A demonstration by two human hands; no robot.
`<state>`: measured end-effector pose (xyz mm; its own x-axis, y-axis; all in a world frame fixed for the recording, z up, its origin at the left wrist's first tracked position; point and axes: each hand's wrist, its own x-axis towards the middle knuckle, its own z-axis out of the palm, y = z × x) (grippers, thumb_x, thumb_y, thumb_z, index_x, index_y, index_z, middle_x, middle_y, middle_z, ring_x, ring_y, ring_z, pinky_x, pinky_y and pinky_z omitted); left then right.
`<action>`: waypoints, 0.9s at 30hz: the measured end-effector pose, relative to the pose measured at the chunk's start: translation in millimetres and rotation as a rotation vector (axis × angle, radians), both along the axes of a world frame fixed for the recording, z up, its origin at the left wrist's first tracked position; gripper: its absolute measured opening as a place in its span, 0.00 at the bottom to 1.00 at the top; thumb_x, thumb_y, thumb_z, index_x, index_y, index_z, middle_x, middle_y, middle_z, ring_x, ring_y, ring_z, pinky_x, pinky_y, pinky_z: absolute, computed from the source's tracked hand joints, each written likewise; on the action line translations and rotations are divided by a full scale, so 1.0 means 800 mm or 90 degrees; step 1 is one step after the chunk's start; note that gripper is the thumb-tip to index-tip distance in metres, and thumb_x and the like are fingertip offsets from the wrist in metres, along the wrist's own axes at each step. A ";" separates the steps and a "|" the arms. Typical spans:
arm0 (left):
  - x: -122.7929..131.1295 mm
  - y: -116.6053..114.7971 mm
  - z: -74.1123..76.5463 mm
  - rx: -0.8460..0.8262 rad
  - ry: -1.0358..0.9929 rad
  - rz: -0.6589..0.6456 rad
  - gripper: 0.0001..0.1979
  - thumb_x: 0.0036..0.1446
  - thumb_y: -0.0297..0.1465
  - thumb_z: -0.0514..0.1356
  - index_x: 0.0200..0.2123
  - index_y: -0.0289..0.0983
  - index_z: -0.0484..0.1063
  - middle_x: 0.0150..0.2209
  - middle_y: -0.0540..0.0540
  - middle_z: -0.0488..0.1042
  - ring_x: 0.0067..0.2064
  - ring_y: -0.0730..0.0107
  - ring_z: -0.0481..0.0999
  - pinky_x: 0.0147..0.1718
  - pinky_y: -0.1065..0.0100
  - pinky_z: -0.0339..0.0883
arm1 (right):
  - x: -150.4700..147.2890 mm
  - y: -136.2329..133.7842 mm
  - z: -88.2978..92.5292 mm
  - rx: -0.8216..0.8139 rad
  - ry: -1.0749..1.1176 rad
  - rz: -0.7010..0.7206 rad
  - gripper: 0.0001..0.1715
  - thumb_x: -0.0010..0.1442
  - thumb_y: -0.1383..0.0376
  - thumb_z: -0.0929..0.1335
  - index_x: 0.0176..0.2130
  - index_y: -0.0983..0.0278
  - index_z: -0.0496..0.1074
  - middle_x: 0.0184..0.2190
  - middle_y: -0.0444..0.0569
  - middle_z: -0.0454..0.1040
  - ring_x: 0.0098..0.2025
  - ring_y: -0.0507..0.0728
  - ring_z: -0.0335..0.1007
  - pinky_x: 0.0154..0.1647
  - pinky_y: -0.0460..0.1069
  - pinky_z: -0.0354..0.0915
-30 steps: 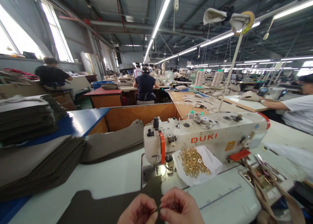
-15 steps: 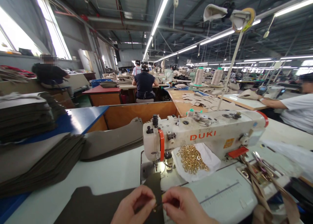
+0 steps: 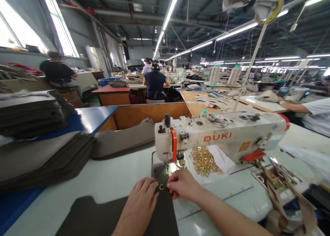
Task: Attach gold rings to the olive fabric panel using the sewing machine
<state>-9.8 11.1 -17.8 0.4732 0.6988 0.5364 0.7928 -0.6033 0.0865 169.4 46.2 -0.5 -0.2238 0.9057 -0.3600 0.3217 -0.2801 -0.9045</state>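
A dark olive-grey fabric piece (image 3: 157, 213) lies on the machine bed, its upper end close to the needle area of the sewing machine (image 3: 219, 134). On it a small gold metal ring (image 3: 161, 187) shows between my hands, partly covered. My left hand (image 3: 141, 200) rests on the fabric with fingers stretched out, tips beside the ring. Just right of the ring, my right hand (image 3: 182, 185) has thumb and fingers pinched together at the fabric's edge; exactly what is between the fingertips is hidden.
Many gold rings (image 3: 205, 161) lie on a white sheet (image 3: 227, 159) under the machine arm. Stacked fabric pieces (image 3: 51, 157) stand left. A tray (image 3: 294, 186) with scissors and straps (image 3: 272, 186) sits right. A thread stand pole (image 3: 251, 62) rises behind. Co-workers sit nearby, one person (image 3: 155, 83) ahead.
Both hands have moved forward towards the needle with the fabric piece and ring. My left hand has gone from a pinch to lying flat; the ring now rests on the fabric.
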 end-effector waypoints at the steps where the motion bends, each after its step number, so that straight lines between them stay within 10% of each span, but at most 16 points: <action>1: -0.001 0.000 0.002 0.004 -0.004 -0.001 0.09 0.60 0.25 0.52 0.42 0.39 0.69 0.39 0.45 0.75 0.42 0.58 0.75 0.40 0.55 0.74 | -0.001 0.002 0.001 -0.006 -0.007 0.007 0.09 0.45 0.76 0.65 0.20 0.65 0.70 0.13 0.38 0.67 0.13 0.47 0.62 0.16 0.41 0.58; 17: 0.034 0.013 0.003 0.025 -0.028 -0.063 0.12 0.60 0.19 0.50 0.30 0.36 0.69 0.30 0.47 0.74 0.33 0.65 0.74 0.34 0.65 0.74 | 0.001 0.020 0.012 0.005 -0.122 0.106 0.10 0.49 0.74 0.66 0.20 0.65 0.70 0.14 0.40 0.70 0.14 0.49 0.65 0.17 0.41 0.62; 27: 0.039 0.017 0.003 0.006 -0.050 -0.080 0.10 0.54 0.16 0.54 0.28 0.36 0.67 0.29 0.46 0.74 0.32 0.62 0.75 0.33 0.62 0.76 | 0.020 0.002 0.003 0.331 -0.313 0.111 0.09 0.55 0.70 0.67 0.35 0.65 0.77 0.30 0.50 0.78 0.35 0.58 0.74 0.38 0.49 0.66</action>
